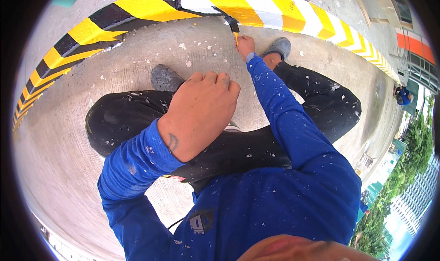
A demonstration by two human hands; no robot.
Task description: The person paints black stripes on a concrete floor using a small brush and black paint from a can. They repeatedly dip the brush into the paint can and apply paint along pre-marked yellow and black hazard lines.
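Observation:
My right hand (246,46) reaches forward and grips the orange handle of a paintbrush (236,34). The brush head is coated in black and touches the lower edge of a striped concrete curb (238,6). A wet-looking black streak lies just left of it, along the bottom of a white stripe. Over my lap, nearer to me, my left hand (201,109) has its back turned up and its fingers curled under. Whatever those fingers hold, if anything, is hidden. Part of a pale curved rim (232,127) shows just beside that hand.
Yellow and black stripes run along the curb to the left, yellow and white ones to the right. My paint-flecked shoes (166,78) rest on a concrete floor (123,73) spotted with white paint. Another person (403,96) is far off at the right, near trees and buildings.

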